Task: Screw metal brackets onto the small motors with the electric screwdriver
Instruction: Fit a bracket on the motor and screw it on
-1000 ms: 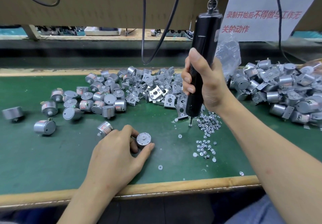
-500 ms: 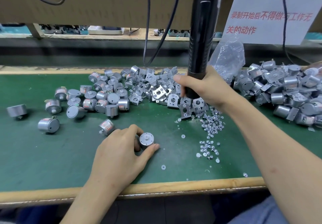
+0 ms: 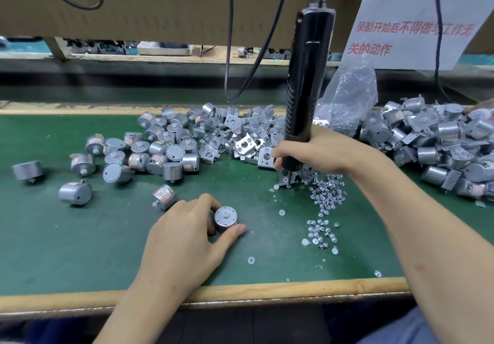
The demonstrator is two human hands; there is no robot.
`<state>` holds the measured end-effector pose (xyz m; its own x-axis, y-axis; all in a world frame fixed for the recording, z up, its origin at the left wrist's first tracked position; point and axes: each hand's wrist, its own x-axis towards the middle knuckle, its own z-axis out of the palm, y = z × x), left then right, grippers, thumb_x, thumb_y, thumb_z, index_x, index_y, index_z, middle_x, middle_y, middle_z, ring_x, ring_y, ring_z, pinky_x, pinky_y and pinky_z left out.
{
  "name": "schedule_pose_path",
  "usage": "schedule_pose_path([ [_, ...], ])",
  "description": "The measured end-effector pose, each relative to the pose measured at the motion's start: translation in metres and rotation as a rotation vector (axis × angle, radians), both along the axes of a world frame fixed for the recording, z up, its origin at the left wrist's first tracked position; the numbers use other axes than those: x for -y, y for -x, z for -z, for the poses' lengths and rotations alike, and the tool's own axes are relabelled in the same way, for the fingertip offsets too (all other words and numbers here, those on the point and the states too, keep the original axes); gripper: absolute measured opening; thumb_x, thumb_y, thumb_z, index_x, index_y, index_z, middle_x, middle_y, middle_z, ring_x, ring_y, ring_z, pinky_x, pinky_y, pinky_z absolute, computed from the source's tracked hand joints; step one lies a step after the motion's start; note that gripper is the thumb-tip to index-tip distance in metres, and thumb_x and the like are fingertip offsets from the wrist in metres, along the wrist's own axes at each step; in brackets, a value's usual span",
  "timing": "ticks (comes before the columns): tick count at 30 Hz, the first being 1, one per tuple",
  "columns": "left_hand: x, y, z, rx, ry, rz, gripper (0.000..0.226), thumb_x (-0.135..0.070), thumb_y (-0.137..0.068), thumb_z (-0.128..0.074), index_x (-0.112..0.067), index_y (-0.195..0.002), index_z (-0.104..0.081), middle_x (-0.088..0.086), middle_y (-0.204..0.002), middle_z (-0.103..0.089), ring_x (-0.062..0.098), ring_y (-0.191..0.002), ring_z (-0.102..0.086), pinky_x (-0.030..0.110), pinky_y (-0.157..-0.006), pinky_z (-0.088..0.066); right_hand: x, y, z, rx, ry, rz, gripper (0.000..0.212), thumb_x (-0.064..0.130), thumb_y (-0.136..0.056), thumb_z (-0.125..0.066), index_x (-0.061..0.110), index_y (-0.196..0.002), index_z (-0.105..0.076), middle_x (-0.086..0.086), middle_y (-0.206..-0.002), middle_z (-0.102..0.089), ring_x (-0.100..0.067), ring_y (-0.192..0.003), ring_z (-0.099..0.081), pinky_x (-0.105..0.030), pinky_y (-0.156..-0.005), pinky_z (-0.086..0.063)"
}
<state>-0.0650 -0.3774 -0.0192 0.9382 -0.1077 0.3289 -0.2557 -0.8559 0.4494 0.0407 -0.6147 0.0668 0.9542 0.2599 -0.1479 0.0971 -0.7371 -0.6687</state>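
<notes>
Your left hand (image 3: 184, 239) pinches the motor (image 3: 226, 216), shaft up, on the counter (image 3: 80, 250), while your right hand (image 3: 320, 151), wrapped round the upright screwdriver (image 3: 304, 76), sits beyond it, right beside the brackets (image 3: 240, 140).

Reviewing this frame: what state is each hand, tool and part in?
motor: upright on the mat, shaft up, no bracket fitted
left hand: grips the motor
screws: scattered loose
electric screwdriver: upright, hanging, tip by the screws
right hand: grips the electric screwdriver low down
brackets: loose heap
</notes>
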Motion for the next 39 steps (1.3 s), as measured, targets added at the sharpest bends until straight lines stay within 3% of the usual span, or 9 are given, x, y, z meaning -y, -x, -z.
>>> schedule_pose_path([
  [3, 0.0, 0.0, 0.0, -0.002, -0.002, 0.007, 0.04, -0.071, -0.074, -0.059, -0.033, -0.081, -0.049, -0.015, -0.06, -0.048, 0.008, -0.067, -0.048, 0.031, -0.054, -0.039, -0.001, 0.001, -0.002, 0.001, 0.015, 0.006, 0.053, 0.064, -0.066, -0.06, 0.019, -0.09, -0.074, 0.011, -0.085, -0.078, -0.022, -0.091, -0.072, -0.04, -0.086, -0.057],
  [7, 0.0, -0.001, 0.0, -0.003, 0.006, 0.006, 0.04, -0.071, -0.073, -0.059, -0.033, -0.081, -0.049, -0.016, -0.059, -0.047, 0.008, -0.067, -0.048, 0.032, -0.055, -0.041, -0.002, 0.004, -0.006, -0.009, 0.042, -0.01, 0.048, 0.064, -0.069, -0.058, 0.021, -0.086, -0.073, 0.013, -0.081, -0.077, 0.0, -0.061, -0.06, -0.03, -0.063, -0.046],
  [12, 0.0, 0.0, 0.0, -0.002, 0.006, 0.009, 0.04, -0.07, -0.074, -0.06, -0.033, -0.081, -0.048, -0.016, -0.06, -0.047, 0.008, -0.066, -0.047, 0.032, -0.055, -0.04, 0.0, 0.006, -0.006, -0.034, 0.065, 0.002, 0.036, 0.052, -0.089, -0.064, 0.017, -0.093, -0.071, 0.009, -0.085, -0.078, -0.01, -0.072, -0.065, -0.029, -0.066, -0.047],
  [18, 0.001, 0.001, -0.001, 0.0, -0.001, 0.008, 0.038, -0.069, -0.074, -0.06, -0.034, -0.081, -0.047, -0.015, -0.06, -0.047, 0.01, -0.067, -0.046, 0.031, -0.055, -0.036, -0.003, 0.007, -0.007, -0.104, 0.018, -0.023, 0.039, 0.052, -0.082, -0.064, 0.014, -0.087, -0.07, 0.004, -0.084, -0.079, -0.019, -0.071, -0.076, -0.032, -0.065, -0.049],
  [22, 0.001, 0.0, -0.001, 0.006, -0.002, 0.01, 0.038, -0.068, -0.074, -0.061, -0.033, -0.081, -0.048, -0.016, -0.06, -0.047, 0.01, -0.067, -0.047, 0.031, -0.055, -0.037, -0.007, 0.01, -0.01, -0.162, -0.118, -0.042, 0.032, 0.039, -0.091, -0.066, 0.007, -0.09, -0.07, -0.007, -0.085, -0.079, -0.028, -0.081, -0.078, -0.038, -0.077, -0.064],
  [27, 0.001, 0.0, -0.002, 0.014, -0.009, 0.015, 0.041, -0.072, -0.073, -0.058, -0.033, -0.082, -0.049, -0.016, -0.06, -0.047, 0.009, -0.066, -0.046, 0.029, -0.054, -0.034, -0.016, 0.019, -0.021, -0.221, -0.353, -0.112, 0.046, 0.039, -0.082, -0.068, -0.005, -0.098, -0.072, -0.013, -0.09, -0.079, -0.026, -0.085, -0.078, -0.03, -0.076, -0.063],
  [30, 0.001, -0.001, -0.002, 0.025, -0.009, 0.012, 0.042, -0.071, -0.072, -0.06, -0.032, -0.081, -0.05, -0.015, -0.06, -0.047, 0.009, -0.065, -0.046, 0.028, -0.055, -0.033, -0.028, 0.028, -0.021, -0.26, -0.407, -0.18, 0.041, 0.04, -0.079, -0.065, 0.001, -0.082, -0.076, -0.015, -0.097, -0.079, -0.027, -0.09, -0.077, -0.032, -0.081, -0.062],
  [36, 0.001, -0.001, -0.001, 0.002, 0.142, 0.016, 0.05, -0.073, -0.071, -0.064, -0.029, -0.091, -0.056, -0.017, -0.067, -0.055, 0.003, -0.07, -0.055, 0.027, -0.063, -0.043, -0.053, 0.04, -0.012, -0.209, -0.414, -0.236, 0.038, 0.038, -0.079, -0.064, 0.001, -0.075, -0.076, -0.014, -0.096, -0.079, -0.022, -0.085, -0.075, -0.021, -0.074, -0.057],
  [39, -0.001, -0.003, -0.002, 0.023, 0.313, -0.004, 0.03, -0.056, -0.082, -0.059, -0.031, -0.099, -0.059, -0.015, -0.08, -0.061, 0.006, -0.069, -0.057, 0.017, -0.065, -0.041, -0.059, 0.045, -0.013, -0.162, -0.444, -0.275, 0.036, 0.036, -0.079, -0.062, 0.003, -0.072, -0.075, -0.014, -0.096, -0.079, -0.02, -0.084, -0.075, -0.018, -0.072, -0.057],
])
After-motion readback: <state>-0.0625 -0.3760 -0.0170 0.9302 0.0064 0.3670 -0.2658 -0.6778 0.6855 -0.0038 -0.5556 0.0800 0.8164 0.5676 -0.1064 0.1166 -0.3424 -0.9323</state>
